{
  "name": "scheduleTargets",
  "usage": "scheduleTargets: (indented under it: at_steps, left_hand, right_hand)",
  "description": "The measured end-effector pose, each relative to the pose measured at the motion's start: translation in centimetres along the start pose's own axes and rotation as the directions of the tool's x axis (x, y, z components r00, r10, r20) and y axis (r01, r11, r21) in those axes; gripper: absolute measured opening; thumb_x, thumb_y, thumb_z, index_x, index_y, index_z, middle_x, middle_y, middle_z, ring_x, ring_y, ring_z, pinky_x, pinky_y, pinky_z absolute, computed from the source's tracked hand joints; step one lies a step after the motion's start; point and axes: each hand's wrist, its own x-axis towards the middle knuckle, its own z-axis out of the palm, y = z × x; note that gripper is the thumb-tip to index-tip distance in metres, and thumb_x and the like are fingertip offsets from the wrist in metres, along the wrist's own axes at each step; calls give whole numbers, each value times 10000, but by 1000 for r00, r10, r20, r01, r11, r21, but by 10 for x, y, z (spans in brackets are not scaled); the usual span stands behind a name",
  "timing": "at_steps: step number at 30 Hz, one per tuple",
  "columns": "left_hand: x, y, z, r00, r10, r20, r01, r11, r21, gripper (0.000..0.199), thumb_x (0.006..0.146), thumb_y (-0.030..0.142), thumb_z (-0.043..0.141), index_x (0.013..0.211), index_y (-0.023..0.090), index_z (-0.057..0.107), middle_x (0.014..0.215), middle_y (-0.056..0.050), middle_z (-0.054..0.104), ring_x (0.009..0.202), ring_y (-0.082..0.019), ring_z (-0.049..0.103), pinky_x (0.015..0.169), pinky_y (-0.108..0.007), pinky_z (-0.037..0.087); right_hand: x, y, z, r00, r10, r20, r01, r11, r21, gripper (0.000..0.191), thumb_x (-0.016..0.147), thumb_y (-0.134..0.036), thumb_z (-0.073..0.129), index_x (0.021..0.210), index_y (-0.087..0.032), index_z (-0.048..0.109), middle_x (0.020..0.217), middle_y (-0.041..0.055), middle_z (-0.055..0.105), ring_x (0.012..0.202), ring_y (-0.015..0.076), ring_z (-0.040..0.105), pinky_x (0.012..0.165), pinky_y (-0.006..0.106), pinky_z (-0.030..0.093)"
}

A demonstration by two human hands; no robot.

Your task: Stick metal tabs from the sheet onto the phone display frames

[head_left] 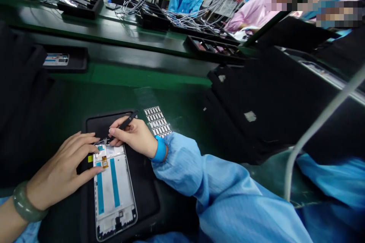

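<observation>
A phone frame with two blue strips and an orange flex piece lies in a black tray. My left hand rests over its upper left side, fingers stretched out and tips touching the frame. In my right hand is a pair of black tweezers, pinched between thumb and fingers, with the tips at the frame's top edge. A tiny piece sits at those tips, too small to make out. Just right of that hand lies a sheet of small white stickers.
Stacked black trays stand at the right, behind a grey cable. Another tray with a phone frame sits at the back left. Beyond a raised shelf with cables and black boxes, several people sit.
</observation>
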Motion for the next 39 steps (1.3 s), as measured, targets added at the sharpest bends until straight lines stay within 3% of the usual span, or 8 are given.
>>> scheduleTargets:
  at_steps: [20,26,30,36,39]
  left_hand:
    - [-4,1,0,1000,16,11,-16,999,51,437,791,493,594,1159,261,556,1296,-52,521,1267,-267,422,1056,-479,390]
    - [-3,4,2,998,66,18,-68,991,116,440,837,437,555,1259,323,510,1328,-47,482,1251,-264,434,1026,-471,418]
    - [-1,14,-1,998,55,-7,-52,978,202,439,846,457,530,1251,286,531,1285,-57,535,1211,-263,486,1084,-496,338]
    - [-3,14,1,998,54,17,-57,975,217,455,850,469,522,1263,277,514,1309,-55,523,1243,-244,465,1105,-486,309]
    - [-5,10,4,998,59,14,-61,979,196,493,841,474,535,1283,260,492,1325,-64,511,1255,-247,453,1109,-485,304]
  right_hand:
    - [0,4,2,998,42,39,-37,994,-107,348,670,-407,729,856,-151,584,570,-33,610,555,106,648,556,205,518]
    - [-2,6,1,997,-33,63,47,971,-235,313,740,-397,671,920,-154,592,630,-16,624,620,131,670,613,245,540]
    - [-3,3,0,987,-127,99,156,904,-398,274,782,-383,634,937,-159,607,676,2,639,682,151,678,663,279,555]
    - [5,-5,-2,969,-243,-53,236,966,-104,288,747,-414,665,852,-170,553,769,-6,618,689,111,661,672,253,566]
    - [11,-1,-3,968,-251,13,251,961,-114,296,754,-409,658,885,-173,537,791,5,620,725,120,656,719,288,566]
